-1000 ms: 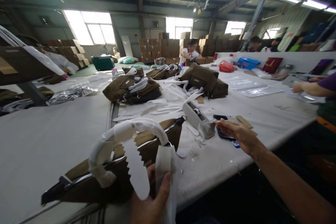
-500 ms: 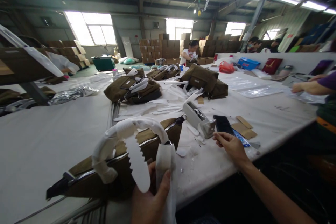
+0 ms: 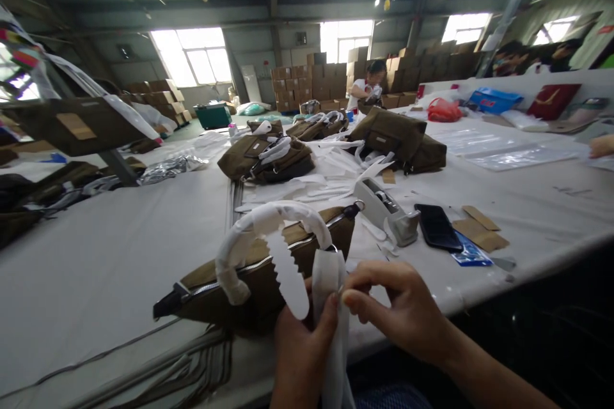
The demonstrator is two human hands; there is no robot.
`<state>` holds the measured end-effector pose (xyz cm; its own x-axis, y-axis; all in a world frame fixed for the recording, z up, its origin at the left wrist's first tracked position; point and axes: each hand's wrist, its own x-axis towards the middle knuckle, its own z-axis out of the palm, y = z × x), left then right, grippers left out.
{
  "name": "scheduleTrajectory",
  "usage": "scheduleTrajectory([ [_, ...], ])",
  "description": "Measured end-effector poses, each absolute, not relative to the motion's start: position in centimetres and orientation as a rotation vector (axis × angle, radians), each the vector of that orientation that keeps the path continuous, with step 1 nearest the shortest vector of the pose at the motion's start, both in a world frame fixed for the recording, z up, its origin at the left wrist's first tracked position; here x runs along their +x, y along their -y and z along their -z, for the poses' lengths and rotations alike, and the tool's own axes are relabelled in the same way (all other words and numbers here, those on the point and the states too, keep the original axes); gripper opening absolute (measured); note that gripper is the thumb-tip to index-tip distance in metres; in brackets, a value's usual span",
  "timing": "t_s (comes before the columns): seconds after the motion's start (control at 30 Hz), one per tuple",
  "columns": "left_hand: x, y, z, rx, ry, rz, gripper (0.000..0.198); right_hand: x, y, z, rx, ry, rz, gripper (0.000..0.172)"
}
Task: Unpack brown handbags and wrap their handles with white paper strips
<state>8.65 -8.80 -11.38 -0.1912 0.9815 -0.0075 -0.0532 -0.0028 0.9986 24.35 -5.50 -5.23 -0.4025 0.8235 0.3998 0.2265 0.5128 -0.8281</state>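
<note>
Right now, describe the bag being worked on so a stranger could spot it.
On the long white table, look at the near edge, where the left hand and right hand pinch white wrapping. The brown bag just behind them lies zip up. Unlike the other bags heaped farther back, it lies alone, with a saw-edged strip dangling from its wrapped handle.

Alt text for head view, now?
Left hand holds a white wrapping strip at the wrapped handle of a brown zip bag; right hand pinches its edge. Beyond, on the white table: tape dispenser, black phone, more brown bags.
</note>
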Motion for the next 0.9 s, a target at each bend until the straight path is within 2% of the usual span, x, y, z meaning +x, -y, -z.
scheduleTrajectory([
  [0.2,8.7,8.8,11.4,1.086,-1.351,-1.377,0.044,22.5,3.3,5.4,-1.168,1.993,-0.639,0.029],
  [0.5,8.6,8.9,11.3,1.053,-1.335,-1.404,0.039,23.6,3.5,4.9,-1.441,2.089,-0.548,0.035],
  [0.63,8.4,8.9,11.1,1.038,-1.331,-1.381,0.043,24.4,3.0,5.5,-1.585,2.025,-0.478,0.044],
  [0.7,8.2,8.9,11.2,1.038,-1.338,-1.359,0.045,24.7,2.4,6.4,-1.609,1.949,-0.664,0.052],
  [0.83,7.6,8.7,11.4,1.008,-1.267,-1.318,0.051,24.2,1.6,10.0,-1.222,1.568,-1.545,0.063],
  [0.9,7.3,8.6,11.3,0.994,-1.195,-1.287,0.052,23.4,1.9,11.9,-1.096,1.439,-1.693,0.067],
])
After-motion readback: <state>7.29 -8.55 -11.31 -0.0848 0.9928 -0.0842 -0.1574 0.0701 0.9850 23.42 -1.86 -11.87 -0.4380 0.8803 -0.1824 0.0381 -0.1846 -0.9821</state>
